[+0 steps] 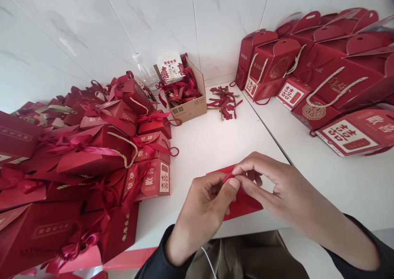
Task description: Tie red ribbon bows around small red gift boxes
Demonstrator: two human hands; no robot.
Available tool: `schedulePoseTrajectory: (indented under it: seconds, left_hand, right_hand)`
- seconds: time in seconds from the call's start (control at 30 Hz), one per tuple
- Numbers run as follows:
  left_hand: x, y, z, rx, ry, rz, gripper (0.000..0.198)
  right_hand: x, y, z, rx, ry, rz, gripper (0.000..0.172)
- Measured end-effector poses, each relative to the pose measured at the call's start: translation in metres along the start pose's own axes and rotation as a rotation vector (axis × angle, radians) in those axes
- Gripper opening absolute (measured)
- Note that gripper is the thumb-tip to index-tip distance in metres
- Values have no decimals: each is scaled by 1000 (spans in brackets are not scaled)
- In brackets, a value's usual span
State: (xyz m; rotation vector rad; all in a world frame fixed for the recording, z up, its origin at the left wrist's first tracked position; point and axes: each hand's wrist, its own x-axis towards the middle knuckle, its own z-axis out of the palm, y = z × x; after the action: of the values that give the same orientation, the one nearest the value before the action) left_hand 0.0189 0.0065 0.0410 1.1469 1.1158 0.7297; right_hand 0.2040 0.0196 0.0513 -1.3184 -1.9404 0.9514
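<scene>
Both hands in tight, on the near side of the cardboard box [192, 108]: left hand [203, 205] and right hand [277, 184], fingers pinching a small red strip [228, 177], ribbon by the look of it! Light, soft, likely slippery, I'd judge; fingertip grips close together suit it. Beneath, also nearer than the box, a red sheet [246, 206], seemingly stiffish card, best taken by its edges.

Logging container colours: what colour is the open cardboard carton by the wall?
The cardboard carton is tan-brown; the head view shows it.
</scene>
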Motion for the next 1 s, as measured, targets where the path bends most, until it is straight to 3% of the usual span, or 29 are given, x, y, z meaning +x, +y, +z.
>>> schedulePoseTrajectory:
  seconds: [0.23, 0.37, 0.6, 0.67, 0.77, 0.87, 1.0]
  left_hand:
    - [4, 0, -2, -145, 44, -62, 44]
    - [4, 1, -3, -267, 34, -67, 34]
    - [-1, 1, -7, -291, 6, -82, 29]
    - [-1, 1, -8, -283, 8, -79, 26]
    - [-1, 0, -7, -257, 4, -62, 23]
    - [-1, -1, -4, -192, 17, -15, 18]
    - [-3, -6, 1, 26, 129, 86, 14]
  right_hand:
    - [-6, 0, 1, 15, 52, 25, 13]
    - [-10, 1, 2, 31, 5, -43, 12]
    - [-15, 9, -1, 12, -82, -86, 12]
    - [-16, 9, -2, 53, -131, -32, 10]
    - [-15, 6, -1, 110, -198, 36, 23]
    - [-13, 7, 2, 166, -182, 55, 22]
    - [-9, 10, 7, 205, -142, 82, 13]
